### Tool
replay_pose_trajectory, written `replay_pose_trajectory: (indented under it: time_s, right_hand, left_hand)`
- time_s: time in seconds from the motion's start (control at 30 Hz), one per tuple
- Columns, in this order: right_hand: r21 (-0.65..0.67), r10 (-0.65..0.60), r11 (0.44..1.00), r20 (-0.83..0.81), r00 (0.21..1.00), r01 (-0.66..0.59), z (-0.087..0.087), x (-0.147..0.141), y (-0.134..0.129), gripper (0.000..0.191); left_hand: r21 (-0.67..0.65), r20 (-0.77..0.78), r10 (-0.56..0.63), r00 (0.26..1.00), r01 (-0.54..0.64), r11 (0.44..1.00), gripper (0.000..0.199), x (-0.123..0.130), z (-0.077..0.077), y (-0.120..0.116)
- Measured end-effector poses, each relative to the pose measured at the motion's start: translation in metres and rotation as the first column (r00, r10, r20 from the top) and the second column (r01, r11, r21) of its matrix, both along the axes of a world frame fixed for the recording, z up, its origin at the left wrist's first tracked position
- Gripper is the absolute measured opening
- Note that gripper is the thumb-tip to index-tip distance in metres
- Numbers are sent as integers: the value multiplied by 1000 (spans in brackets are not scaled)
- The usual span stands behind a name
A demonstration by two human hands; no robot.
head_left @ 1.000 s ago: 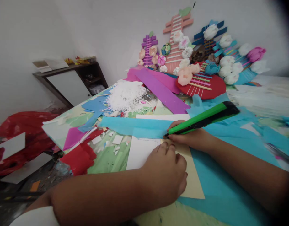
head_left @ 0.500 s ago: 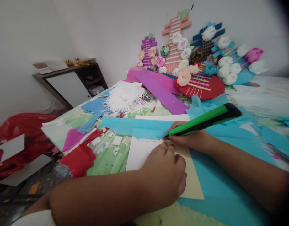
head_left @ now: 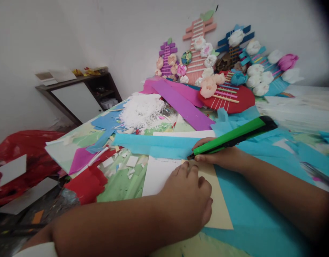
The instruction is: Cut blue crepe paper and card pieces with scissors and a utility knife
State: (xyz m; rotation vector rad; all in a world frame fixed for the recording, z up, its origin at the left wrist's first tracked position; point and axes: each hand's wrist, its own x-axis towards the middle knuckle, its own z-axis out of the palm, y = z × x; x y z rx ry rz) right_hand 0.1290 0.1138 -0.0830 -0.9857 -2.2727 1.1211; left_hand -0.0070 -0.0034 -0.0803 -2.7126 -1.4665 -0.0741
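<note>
My right hand [head_left: 225, 157] is wrapped round a green and black utility knife [head_left: 231, 135]. The knife slants up to the right, and its dark tip sits low at the lower edge of a light blue paper strip [head_left: 153, 144]. Just below that tip, my left hand [head_left: 188, 196] lies with bent fingers spread on a white sheet [head_left: 160, 175] and a cream sheet [head_left: 220, 203]. The blue strip crosses over the white sheet. Larger blue paper [head_left: 255, 200] spreads under my right forearm. How far any blade is out cannot be made out.
Behind are a white thread heap [head_left: 143, 110], a purple strip [head_left: 183, 103] and a red craft piece [head_left: 242, 100]. Several flower-decorated stick crafts [head_left: 199, 53] lean on the wall. Paper scraps [head_left: 132, 161] litter the left side. A low cabinet [head_left: 75, 100] stands farther off.
The view has shifted very slightly. Both hands, the knife and the papers keep nearly the same places; the knife tip stays by the strip's lower edge.
</note>
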Motion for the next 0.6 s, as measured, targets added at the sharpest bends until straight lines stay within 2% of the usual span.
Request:
replay_pose_trajectory:
  time_s: [0.13, 0.3, 0.43, 0.6]
  right_hand:
    - [70, -68, 995, 43, 997, 65, 2, -4, -2, 20]
    - [96, -3, 995, 57, 998, -3, 1, -6, -2, 16]
    - [34, 22, 999, 44, 999, -24, -1, -4, 0, 17]
    - [-107, -104, 990, -91, 990, 95, -2, 0, -1, 29]
  left_hand:
    - [-19, -1, 26, 1000, -26, 999, 36, 2, -1, -1]
    - [-30, -14, 39, 999, -39, 999, 40, 4, -1, -1]
    - [-1, -26, 43, 999, -43, 999, 44, 3, -3, -2]
    - [-1, -24, 44, 999, -44, 999, 45, 3, -4, -2]
